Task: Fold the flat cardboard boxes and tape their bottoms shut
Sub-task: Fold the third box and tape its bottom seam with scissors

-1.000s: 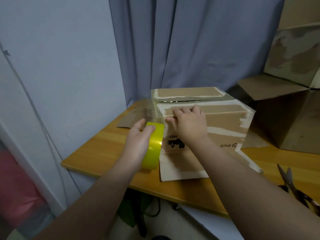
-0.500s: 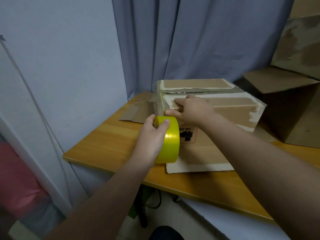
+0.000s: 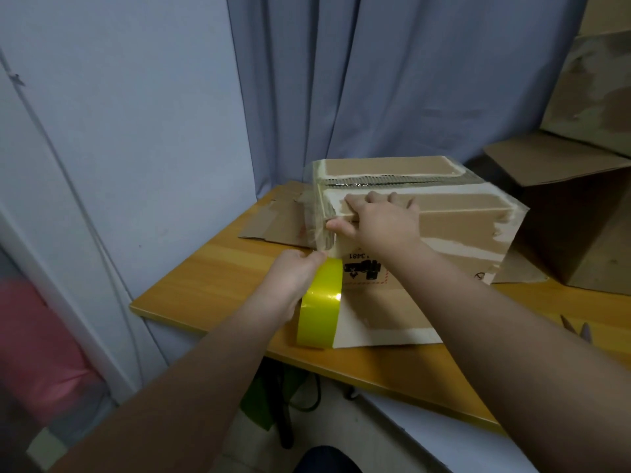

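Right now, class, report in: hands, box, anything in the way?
Left hand grips tape roll, strip stretched up the box corner. Right hand presses flat on box top. Nothing blocking; scissors lie off right.

Dim, bluish indoor light, small glare on the tape roll (image 3: 321, 298), blurred wide-angle edges.

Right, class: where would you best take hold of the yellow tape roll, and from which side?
Grip the tape roll by its band near the top, coming from the left, as the left hand does. It stands on edge, the box lies close on its right, and a pulled strip runs up to the box corner, so the left looks freest.
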Demonstrator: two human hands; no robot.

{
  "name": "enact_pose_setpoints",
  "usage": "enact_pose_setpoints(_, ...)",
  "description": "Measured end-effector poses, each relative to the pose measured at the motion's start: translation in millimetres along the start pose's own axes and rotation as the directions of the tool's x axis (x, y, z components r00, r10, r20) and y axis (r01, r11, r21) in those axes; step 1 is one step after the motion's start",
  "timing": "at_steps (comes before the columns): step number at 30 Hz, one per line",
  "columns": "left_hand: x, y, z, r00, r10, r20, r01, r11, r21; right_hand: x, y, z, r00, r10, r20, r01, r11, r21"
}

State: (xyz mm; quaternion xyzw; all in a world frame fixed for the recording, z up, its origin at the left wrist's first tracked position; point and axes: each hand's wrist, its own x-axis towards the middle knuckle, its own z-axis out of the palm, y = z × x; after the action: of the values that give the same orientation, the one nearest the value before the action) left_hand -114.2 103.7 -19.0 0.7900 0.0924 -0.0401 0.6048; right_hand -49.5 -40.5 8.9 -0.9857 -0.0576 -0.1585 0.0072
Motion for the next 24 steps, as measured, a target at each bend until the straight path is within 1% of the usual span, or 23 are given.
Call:
enact_pose_setpoints(2, -3.5, 4.4, 0.3, 1.000, 0.004, 0.004, -0.004, 1.000, 0.029, -2.4, 2.6, 3.4, 0.997, -0.034, -0.072, 0.034, 0.999, -0.002)
enact_pose_setpoints(5, -2.3, 6.0, -2.7, 0.999, 0.012, -0.032, -0.010, 0.999, 0.053, -10.6, 5.1, 17.8, 0.963, -0.174, -0.204, 0.168, 0.985, -0.049)
enact_pose_setpoints(8, -1.9, 1.8, -4.8, 1.000, 0.014, -0.010, -0.014, 0.999, 0.038, -14.9, 7.5, 27.0, 0.938, -0.212, -0.275, 0.203, 0.977, -0.062)
enact_pose_setpoints(10, -4.2, 0.0, -3.2, 0.999, 0.044, -0.003, -0.044, 0.998, 0.048, -12.8, 10.6, 23.2, 0.939, -0.228, -0.259, 0.230, 0.973, -0.024)
enact_pose_setpoints(12, -5.4, -1.1, -2.6, 0.997, 0.072, -0.004, -0.072, 0.997, 0.021, -10.0, 15.8, 16.5, 0.951, -0.238, -0.195, 0.248, 0.968, 0.030)
enact_pose_setpoints(15, -8.4, 0.9, -3.7, 0.999, 0.052, 0.014, -0.050, 0.996, -0.067, -8.5, 19.9, 9.7, 0.963, -0.219, -0.158, 0.242, 0.960, 0.139)
enact_pose_setpoints(17, -7.9, 0.7, -2.2, 0.999, 0.035, 0.019, -0.033, 0.994, -0.107, -9.1, 17.3, 7.7, 0.969, -0.200, -0.145, 0.225, 0.958, 0.177)
enact_pose_setpoints(19, -7.2, -0.6, 0.7, 0.999, 0.030, 0.011, -0.028, 0.994, -0.104, -8.2, 14.1, 10.1, 0.967, -0.191, -0.170, 0.213, 0.969, 0.124)
enact_pose_setpoints(24, 2.0, 3.2, 3.4, 0.994, 0.093, -0.053, -0.100, 0.985, -0.141, -4.4, 2.8, 27.5, 0.949, -0.140, -0.284, 0.146, 0.989, 0.000)
